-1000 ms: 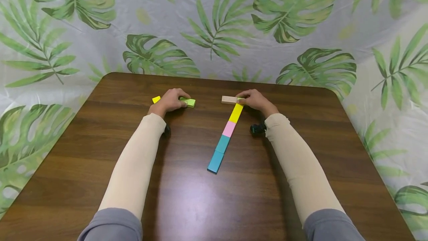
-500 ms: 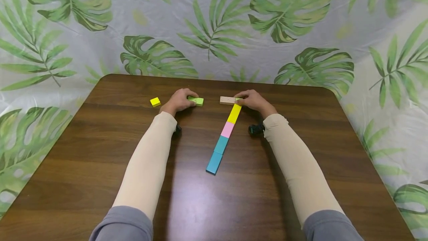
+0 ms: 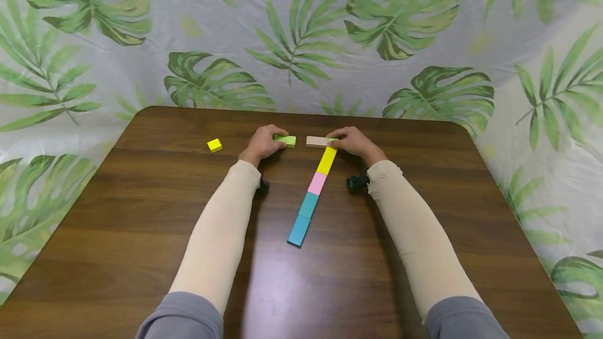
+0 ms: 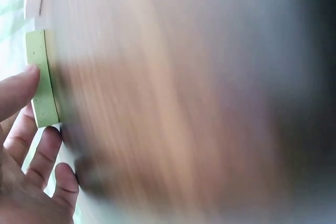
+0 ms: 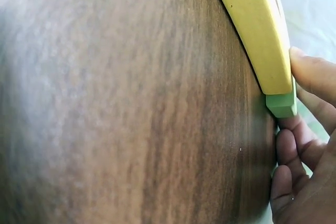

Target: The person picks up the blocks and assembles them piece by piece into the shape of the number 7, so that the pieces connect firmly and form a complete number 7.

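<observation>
My left hand point(image 3: 264, 144) pinches a light green wooden block point(image 4: 43, 80) between thumb and fingers, low over the table. A short gap separates that block's right end from a plain wood block point(image 3: 316, 142). My right hand point(image 3: 354, 144) pinches a second green block point(image 5: 283, 105) at the plain block's right end, and the fingers hide most of it. From there a slanting row runs toward me: a yellow block point(image 3: 327, 161), a pink block point(image 3: 317, 183), a teal block point(image 3: 308, 204) and a blue block point(image 3: 299, 231).
A loose yellow block point(image 3: 214, 145) lies on the brown table point(image 3: 141, 224), left of my left hand. Just behind the table's far edge hangs a leaf-print cloth point(image 3: 301, 88).
My left hand has moved right with its light green block, narrowing the gap to the plain wood block and uncovering the loose yellow block. The right hand keeps its place at the row's end.
</observation>
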Tool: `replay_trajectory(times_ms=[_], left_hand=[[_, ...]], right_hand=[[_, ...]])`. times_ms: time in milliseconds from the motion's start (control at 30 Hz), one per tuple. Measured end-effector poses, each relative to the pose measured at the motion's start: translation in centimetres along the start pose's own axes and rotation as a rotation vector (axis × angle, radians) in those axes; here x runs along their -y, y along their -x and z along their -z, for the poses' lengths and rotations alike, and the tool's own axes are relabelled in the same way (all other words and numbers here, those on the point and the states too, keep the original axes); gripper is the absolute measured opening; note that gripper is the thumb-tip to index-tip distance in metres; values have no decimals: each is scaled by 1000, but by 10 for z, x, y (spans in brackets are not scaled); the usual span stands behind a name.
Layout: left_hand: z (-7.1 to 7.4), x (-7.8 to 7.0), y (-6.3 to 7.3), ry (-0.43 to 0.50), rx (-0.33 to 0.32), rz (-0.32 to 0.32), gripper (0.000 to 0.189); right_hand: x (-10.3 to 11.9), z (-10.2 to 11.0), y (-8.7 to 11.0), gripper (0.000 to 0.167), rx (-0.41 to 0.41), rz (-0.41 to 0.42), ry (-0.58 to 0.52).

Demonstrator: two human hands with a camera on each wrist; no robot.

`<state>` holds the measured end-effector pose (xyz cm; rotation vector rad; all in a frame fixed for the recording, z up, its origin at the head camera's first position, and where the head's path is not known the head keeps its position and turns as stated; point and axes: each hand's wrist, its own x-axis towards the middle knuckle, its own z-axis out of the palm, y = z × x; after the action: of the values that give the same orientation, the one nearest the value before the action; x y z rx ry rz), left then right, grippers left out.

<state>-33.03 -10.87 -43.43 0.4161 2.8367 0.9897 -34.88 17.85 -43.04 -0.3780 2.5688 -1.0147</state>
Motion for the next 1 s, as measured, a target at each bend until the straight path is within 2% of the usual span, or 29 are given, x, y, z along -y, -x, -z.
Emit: replay_trajectory(times_ms=[233, 433, 633, 1000], left_hand=[[-7, -10, -4, 5, -8, 4, 39], [-11, -12, -6, 9, -14, 24, 39], [-16, -15, -8, 7, 8, 50, 40], [-16, -22, -13, 26, 26, 79, 40]], right_hand=[[2, -2, -2, 40, 0, 0, -1], [3, -4, -2, 40, -1, 3, 2], [0, -5, -2, 39, 0, -2, 31], [-1, 0, 2, 39, -7, 5, 6]])
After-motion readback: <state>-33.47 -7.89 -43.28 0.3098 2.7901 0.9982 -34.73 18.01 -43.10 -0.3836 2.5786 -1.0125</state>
